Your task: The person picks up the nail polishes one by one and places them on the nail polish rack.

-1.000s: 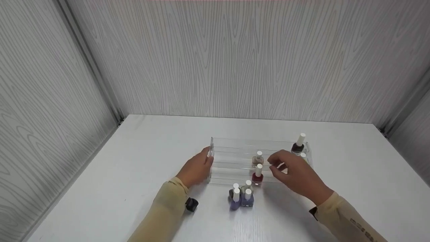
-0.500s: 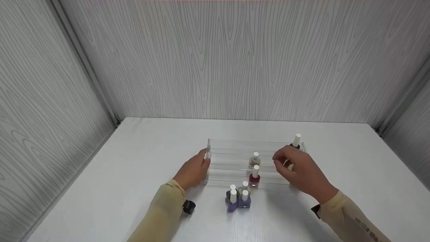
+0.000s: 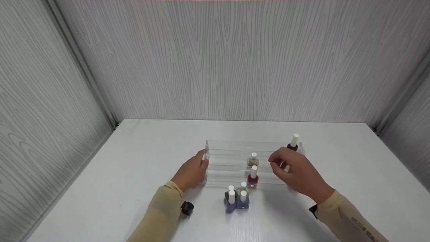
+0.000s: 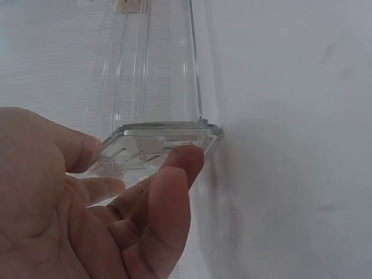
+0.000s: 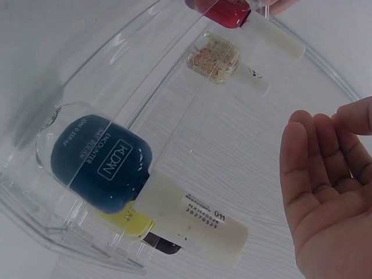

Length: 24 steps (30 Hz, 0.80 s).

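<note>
A clear acrylic tiered rack (image 3: 231, 153) lies on the white table, nail polish bottles standing in it. Its left end is held by my left hand (image 3: 190, 171); in the left wrist view the thumb meets the edge and fingertips touch the end panel (image 4: 136, 148). My right hand (image 3: 299, 171) hovers over the rack's right part, fingers loosely curled, holding nothing. Toward the right end sit a dark blue bottle (image 5: 102, 163), a yellow bottle (image 5: 129, 224) and a dark bottle (image 3: 293, 146). A red bottle (image 3: 252, 179) and a glittery bottle (image 3: 253, 162) stand mid-rack.
Several more nail polish bottles, among them a purple bottle (image 3: 230, 205) and a blue-violet bottle (image 3: 243, 202), cluster on the table before the rack. A black device (image 3: 187, 208) is at the left sleeve. Wood-grain panels (image 3: 215, 67) enclose the table at back and sides.
The right hand has shifted slightly right relative to the rack, covering a white cap seen earlier. The left hand stays at the rack's left end. The whole view has drifted a little.
</note>
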Motion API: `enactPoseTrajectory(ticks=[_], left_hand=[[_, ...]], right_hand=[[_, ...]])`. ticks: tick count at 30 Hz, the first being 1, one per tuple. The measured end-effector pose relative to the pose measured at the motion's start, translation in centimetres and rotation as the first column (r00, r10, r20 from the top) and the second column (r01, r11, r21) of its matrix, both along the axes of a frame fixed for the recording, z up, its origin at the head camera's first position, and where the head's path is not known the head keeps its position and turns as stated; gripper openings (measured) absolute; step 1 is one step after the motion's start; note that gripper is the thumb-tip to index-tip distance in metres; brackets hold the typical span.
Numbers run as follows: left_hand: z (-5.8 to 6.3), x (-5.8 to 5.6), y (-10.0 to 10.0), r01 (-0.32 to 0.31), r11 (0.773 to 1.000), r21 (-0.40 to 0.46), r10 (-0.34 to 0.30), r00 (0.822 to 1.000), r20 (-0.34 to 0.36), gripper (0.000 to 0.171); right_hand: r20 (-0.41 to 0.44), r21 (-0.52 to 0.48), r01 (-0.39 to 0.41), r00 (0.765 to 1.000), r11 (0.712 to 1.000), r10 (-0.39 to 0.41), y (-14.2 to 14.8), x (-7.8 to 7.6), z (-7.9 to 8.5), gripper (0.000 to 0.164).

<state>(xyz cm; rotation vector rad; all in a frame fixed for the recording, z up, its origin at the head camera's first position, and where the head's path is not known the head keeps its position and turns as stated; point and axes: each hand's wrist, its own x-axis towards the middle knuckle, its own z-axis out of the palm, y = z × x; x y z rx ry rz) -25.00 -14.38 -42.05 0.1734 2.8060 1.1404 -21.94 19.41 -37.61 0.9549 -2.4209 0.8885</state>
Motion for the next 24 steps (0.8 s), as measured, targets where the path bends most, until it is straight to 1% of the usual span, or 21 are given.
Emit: enactPoseTrajectory(ticks=[8,12,17,24], left_hand=[[0.02,-0.12,-0.08,-0.002,1.0,-0.015,0.001,1.0,-0.011,0.056],[0.03,-0.05,-0.15,0.018,1.0,-0.014,-0.019,0.999,-0.046,0.054],[-0.21,-0.06,-0.21,0.029,0.999,-0.018,-0.03,0.997,-0.078,0.053],[-0.27,-0.23,-0.29,0.02,1.0,-0.013,-0.021,0.997,-0.073,0.052]], right_hand=[[-0.04,0.024,0.004,0.999,1.0,-0.003,0.06,-0.2,-0.17,0.022],[-0.06,0.026,0.001,0.998,1.0,0.0,0.12,-0.3,-0.21,0.025],[-0.087,0.026,-0.015,0.996,1.0,0.017,0.04,-0.3,-0.28,0.024],[-0.104,0.026,-0.017,0.994,1.0,0.02,-0.26,-0.15,-0.16,0.025]])
